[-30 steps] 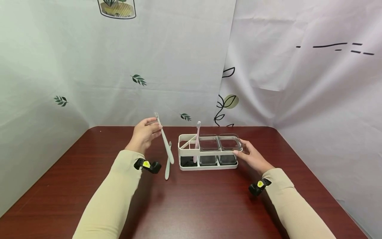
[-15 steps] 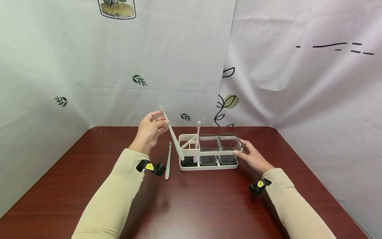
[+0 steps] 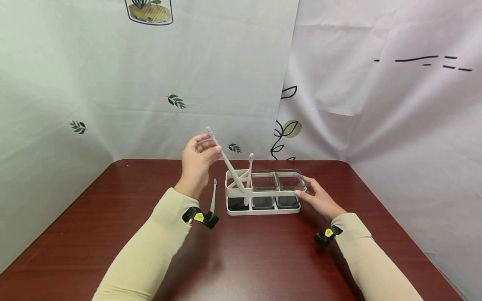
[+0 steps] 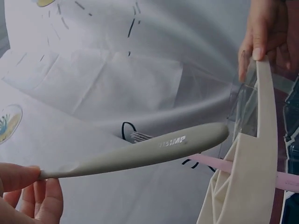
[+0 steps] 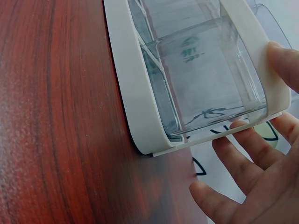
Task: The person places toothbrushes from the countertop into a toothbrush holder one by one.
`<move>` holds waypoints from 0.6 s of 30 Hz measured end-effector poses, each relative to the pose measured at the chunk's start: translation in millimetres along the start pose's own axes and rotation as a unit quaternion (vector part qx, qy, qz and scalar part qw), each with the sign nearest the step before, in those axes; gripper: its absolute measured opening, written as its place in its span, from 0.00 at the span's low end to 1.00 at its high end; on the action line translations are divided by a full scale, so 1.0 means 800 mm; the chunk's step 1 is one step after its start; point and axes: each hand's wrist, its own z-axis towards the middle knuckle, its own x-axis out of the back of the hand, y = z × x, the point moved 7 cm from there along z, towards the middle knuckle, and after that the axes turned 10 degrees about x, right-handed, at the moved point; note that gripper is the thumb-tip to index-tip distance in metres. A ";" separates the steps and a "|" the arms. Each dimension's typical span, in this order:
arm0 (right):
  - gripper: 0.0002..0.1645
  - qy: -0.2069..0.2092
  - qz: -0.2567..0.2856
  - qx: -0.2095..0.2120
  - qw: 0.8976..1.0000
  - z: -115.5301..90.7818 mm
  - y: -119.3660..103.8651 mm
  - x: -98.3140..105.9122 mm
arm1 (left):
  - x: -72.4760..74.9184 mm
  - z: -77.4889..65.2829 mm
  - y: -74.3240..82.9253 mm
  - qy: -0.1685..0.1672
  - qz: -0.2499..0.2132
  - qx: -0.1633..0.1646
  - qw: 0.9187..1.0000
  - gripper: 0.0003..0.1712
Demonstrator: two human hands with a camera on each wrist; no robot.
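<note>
My left hand (image 3: 198, 161) pinches a grey-green toothbrush (image 3: 230, 169) by its neck, bristles up. Its thick handle slants down to the right, the end over the front rim of the white toothbrush holder (image 3: 278, 211) in the head view. In the left wrist view that handle end (image 4: 215, 134) appears just short of the holder's rim. A pink toothbrush (image 3: 249, 179) stands in a small slot of the holder. My right hand (image 3: 320, 197) grips the holder's right end, thumb (image 5: 286, 63) on the upper rim and fingers against the end.
Two clear cups (image 3: 264, 180) sit in the holder's middle and right sections. Another pale toothbrush (image 3: 214, 196) lies on the dark red table (image 3: 263, 255), left of the holder and partly behind my left wrist camera. Printed white cloth (image 3: 226, 75) hangs behind the table.
My left hand has moved right and up, carrying the grey-green toothbrush from above the lying one to over the holder's left section. My right hand stays on the holder.
</note>
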 end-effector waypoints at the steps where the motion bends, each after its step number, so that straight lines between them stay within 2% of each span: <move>1: 0.43 0.000 0.000 -0.002 1.000 0.000 0.001 0.000 | -0.001 -0.001 0.000 0.000 -0.002 -0.008 1.000 0.23; 10: 0.43 0.002 -0.003 -0.001 1.000 0.001 0.001 0.000 | -0.014 -0.005 -0.003 0.005 -0.016 -0.066 0.998 0.22; 14: 0.43 0.004 0.003 -0.001 1.000 0.000 -0.002 0.000 | -0.019 -0.007 -0.004 0.014 0.007 -0.102 0.995 0.21; 18: 0.43 0.004 0.005 -0.001 1.000 -0.001 -0.005 -0.001 | -0.024 -0.011 -0.005 0.020 0.053 -0.141 0.988 0.21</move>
